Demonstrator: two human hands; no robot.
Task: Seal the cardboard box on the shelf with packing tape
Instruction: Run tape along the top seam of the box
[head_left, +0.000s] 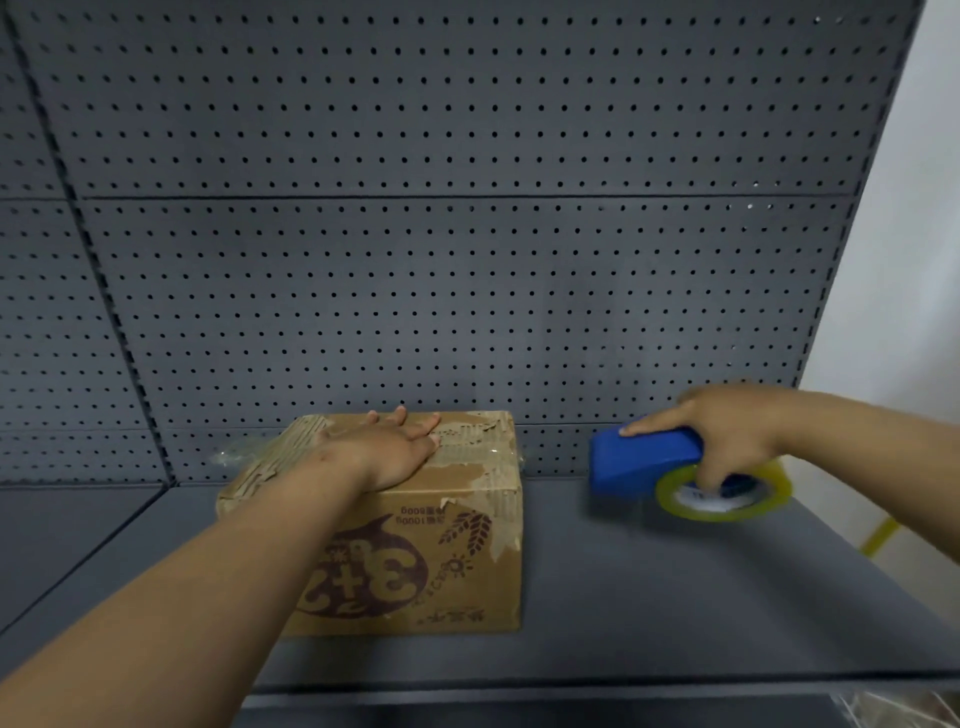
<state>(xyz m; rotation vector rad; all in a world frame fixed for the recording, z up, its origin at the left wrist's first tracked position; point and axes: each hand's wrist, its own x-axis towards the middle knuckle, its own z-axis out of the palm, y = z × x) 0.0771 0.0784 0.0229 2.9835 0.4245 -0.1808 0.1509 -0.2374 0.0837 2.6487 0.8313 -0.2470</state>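
The right hand (727, 436) had its grip closed around the blue tape dispenser (649, 460), well apart from the cardboard box (415, 545) lying to its left on the shelf (675, 597), where the left hand (395, 452) pressed flat, fingers spread, along the box's left-right taped seam.

A shop or stockroom with retail-style metal shelving.

A dark grey perforated back panel (467, 234) with regular rows of small holes rises behind a flat grey shelf (649, 582), split by vertical uprights and horizontal seams as store gondola units are. Beyond the shelf's right edge stands a plain white wall (914, 260), with a yellow line (878, 535) on the floor below. A worn, printed cardboard box (415, 561) near the shelf's middle and a blue tape dispenser (644, 460) suit a packing spot.
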